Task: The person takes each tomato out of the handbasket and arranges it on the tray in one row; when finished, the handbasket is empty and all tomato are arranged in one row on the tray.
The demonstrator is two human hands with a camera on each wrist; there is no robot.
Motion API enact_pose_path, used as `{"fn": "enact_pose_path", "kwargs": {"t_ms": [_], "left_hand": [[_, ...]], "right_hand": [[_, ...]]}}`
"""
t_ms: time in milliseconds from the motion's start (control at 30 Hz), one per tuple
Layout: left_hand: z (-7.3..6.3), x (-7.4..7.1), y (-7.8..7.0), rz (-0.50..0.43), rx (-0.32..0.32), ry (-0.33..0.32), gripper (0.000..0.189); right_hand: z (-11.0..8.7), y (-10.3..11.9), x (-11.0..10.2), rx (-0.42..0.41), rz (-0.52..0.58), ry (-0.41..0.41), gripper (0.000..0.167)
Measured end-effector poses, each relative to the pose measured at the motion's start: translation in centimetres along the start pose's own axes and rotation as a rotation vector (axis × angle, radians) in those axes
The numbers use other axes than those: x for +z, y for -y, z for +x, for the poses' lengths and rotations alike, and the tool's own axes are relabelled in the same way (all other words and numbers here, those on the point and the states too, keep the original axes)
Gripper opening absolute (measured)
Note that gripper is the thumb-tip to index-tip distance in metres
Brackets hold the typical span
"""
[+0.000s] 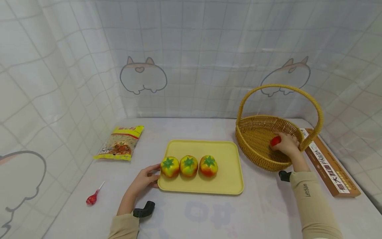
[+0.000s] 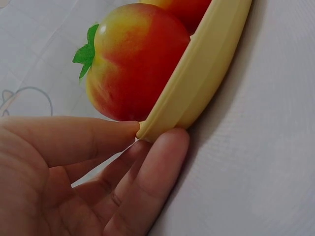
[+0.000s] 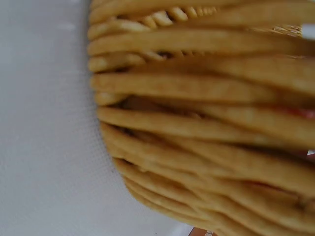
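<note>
My left hand (image 1: 144, 182) pinches the left edge of a pale yellow tray (image 1: 228, 169). In the left wrist view, fingertips (image 2: 165, 147) lie on both sides of the tray rim (image 2: 197, 93). Three red-and-yellow toy fruits with green leafy tops stand in a row on the tray; the left fruit (image 1: 170, 167) is nearest that hand. On the right, my right hand (image 1: 287, 145) reaches inside a woven basket (image 1: 253, 141) and holds a small red object (image 1: 275, 141), partly hidden by the fingers. The basket's wall (image 3: 197, 83) hides this hand in the right wrist view.
A tall handle (image 1: 280, 86) arches over the basket. Beside the basket, at the right, lies a long brown pasta box (image 1: 331, 162). A yellow-edged food packet (image 1: 120, 143) lies at the back left, with a red lollipop (image 1: 92, 199) nearer the front. Grid-patterned curtains (image 1: 191, 59) surround the table.
</note>
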State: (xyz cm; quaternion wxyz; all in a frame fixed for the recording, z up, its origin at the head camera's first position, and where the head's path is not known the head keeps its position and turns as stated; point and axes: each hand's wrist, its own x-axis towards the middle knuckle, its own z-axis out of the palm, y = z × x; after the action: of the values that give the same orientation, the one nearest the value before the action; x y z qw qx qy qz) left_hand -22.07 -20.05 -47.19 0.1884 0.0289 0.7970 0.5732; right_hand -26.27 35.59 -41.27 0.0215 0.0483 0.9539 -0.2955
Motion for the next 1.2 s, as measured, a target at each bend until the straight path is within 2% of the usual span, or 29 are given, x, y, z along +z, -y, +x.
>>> {"fn": "enact_pose_path", "kwargs": {"t_ms": [133,367,500,733,867,967,1100,1200], "left_hand": [[0.0,-0.1,-0.1,0.005,0.012,0.014,0.058],[-0.1,-0.1,-0.2,-0.003,0.028,0.018,0.058],[-0.1,-0.2,0.0,-0.008,0.038,0.022,0.057],[0.0,-0.1,0.1,-0.010,0.035,0.023,0.057],[0.0,-0.1,-0.2,-0.009,0.023,0.023,0.056],[0.0,-0.1,-0.2,-0.009,0.019,0.025,0.056],[0.0,-0.1,0.0,-0.011,0.029,0.030,0.057],[0.0,-0.2,-0.1,-0.018,0.029,0.029,0.057]], "right_hand": [[-0.1,0.0,-0.1,-0.005,0.084,0.007,0.078],[-0.8,1.0,-0.4,0.019,0.363,0.009,0.082],[-1.2,1.7,-0.7,0.048,0.468,-0.017,0.082],[-1.9,2.8,-0.7,0.003,0.632,-0.081,0.072],[-2.4,3.4,-0.7,-0.006,0.783,-0.093,0.060],[-2.7,3.9,-0.6,0.007,0.878,-0.096,0.059],[-3.1,4.6,-0.5,0.038,0.934,-0.081,0.061],[-3.4,5.0,-0.4,0.028,0.962,-0.065,0.061]]}}
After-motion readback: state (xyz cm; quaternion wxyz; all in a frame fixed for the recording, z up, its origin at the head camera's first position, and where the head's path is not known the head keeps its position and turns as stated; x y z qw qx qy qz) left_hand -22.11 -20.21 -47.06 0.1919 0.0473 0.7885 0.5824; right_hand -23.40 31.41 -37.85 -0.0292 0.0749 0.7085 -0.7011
